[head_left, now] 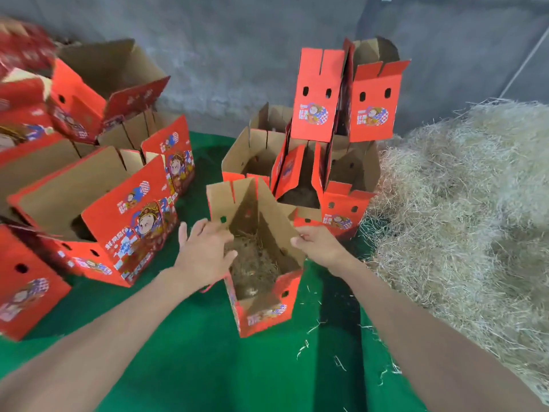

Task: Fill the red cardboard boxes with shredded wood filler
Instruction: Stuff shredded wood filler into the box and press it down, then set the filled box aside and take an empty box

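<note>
Our right hand (319,243) pinches the right flap of the red box (264,322), arm stretched forward. Left of that grip, our left hand (205,248) reaches with straight, spread fingers over the shredded filler (255,263).

Bare left hand (205,248) and bare right hand (319,243). Behind each, bare wrist, then left forearm (113,328) and right forearm (416,325) bare down to frame edge. Fine hair along forearm outlines. Nails too blurred to tell.
</note>
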